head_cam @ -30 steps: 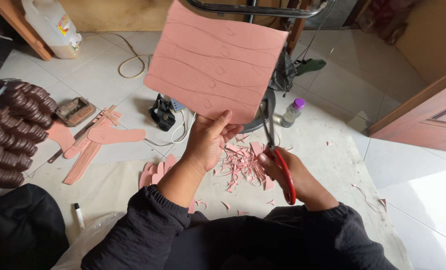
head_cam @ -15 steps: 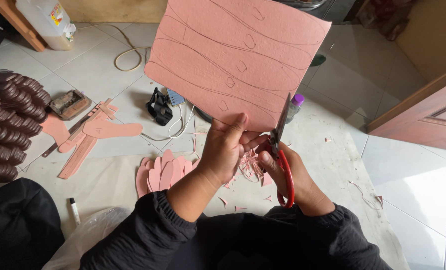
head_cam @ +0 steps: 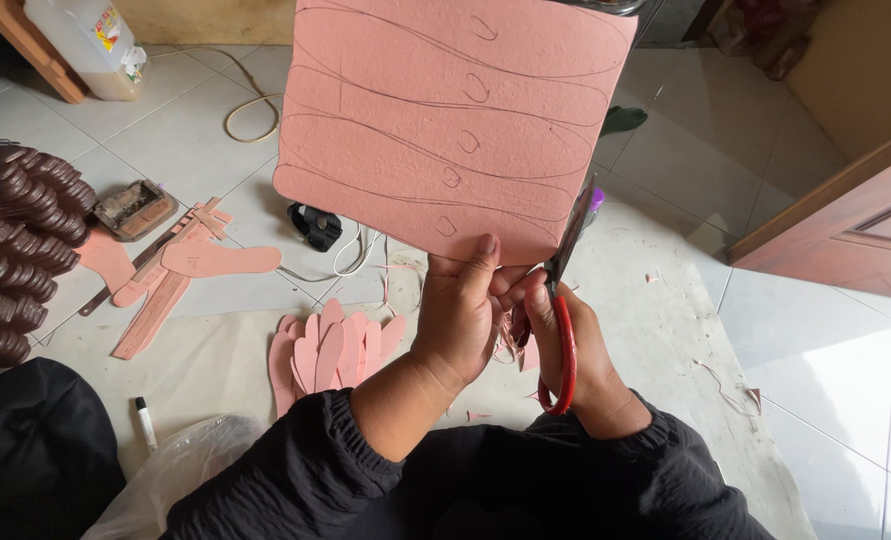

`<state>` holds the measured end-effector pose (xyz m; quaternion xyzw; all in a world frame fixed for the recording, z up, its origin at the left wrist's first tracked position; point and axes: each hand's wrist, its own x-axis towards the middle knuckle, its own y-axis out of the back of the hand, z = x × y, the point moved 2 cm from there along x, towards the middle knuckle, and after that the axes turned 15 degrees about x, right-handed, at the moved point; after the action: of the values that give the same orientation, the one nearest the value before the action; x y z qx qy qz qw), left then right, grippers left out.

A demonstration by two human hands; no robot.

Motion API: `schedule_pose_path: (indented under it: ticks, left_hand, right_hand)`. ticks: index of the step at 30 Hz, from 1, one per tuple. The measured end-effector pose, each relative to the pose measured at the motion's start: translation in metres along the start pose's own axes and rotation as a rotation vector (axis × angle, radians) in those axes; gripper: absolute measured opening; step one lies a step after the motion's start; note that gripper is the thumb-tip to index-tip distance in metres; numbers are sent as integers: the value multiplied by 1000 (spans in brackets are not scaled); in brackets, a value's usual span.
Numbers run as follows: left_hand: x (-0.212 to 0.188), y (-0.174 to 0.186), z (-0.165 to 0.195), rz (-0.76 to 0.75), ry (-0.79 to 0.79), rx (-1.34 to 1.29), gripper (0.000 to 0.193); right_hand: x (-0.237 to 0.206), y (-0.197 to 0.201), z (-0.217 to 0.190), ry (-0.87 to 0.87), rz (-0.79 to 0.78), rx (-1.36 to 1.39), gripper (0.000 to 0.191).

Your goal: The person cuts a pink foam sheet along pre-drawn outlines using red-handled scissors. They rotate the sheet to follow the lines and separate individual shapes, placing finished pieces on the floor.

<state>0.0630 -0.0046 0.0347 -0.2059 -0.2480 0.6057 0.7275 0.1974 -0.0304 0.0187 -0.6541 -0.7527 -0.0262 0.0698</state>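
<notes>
My left hand [head_cam: 463, 312] pinches the near edge of a large pink foam sheet [head_cam: 446, 110], held upright in front of me. Wavy pencilled outlines run across the sheet. My right hand [head_cam: 578, 345] grips red-handled scissors [head_cam: 564, 300], whose dark blades sit at the sheet's lower right edge. Both arms wear black sleeves. A fan of cut pink pieces [head_cam: 331, 350] lies on the floor just left of my left wrist.
Pink sole-shaped cutouts and strips [head_cam: 201, 262] lie at left beside stacked dark brown pieces [head_cam: 16, 250]. A black cable and plug [head_cam: 318, 226], a plastic jug [head_cam: 91, 40], a marker [head_cam: 146, 422], a clear bag [head_cam: 181, 470] and a wooden door [head_cam: 846, 225] surround me.
The sheet has been lifted closer and fills more of the view. My hands have drawn together at its lower edge, and the scissor blades have reached the sheet's right corner.
</notes>
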Motion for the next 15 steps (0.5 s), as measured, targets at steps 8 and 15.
schedule_pose_path:
  ticks: [8, 15]
  left_hand:
    - [1, 3, 5, 8, 4, 36, 31]
    - [1, 9, 6, -24, -14, 82, 30]
  right_hand:
    - [-1, 7, -3, -52, 44, -183, 56]
    - [0, 16, -4, -106, 41, -242, 60]
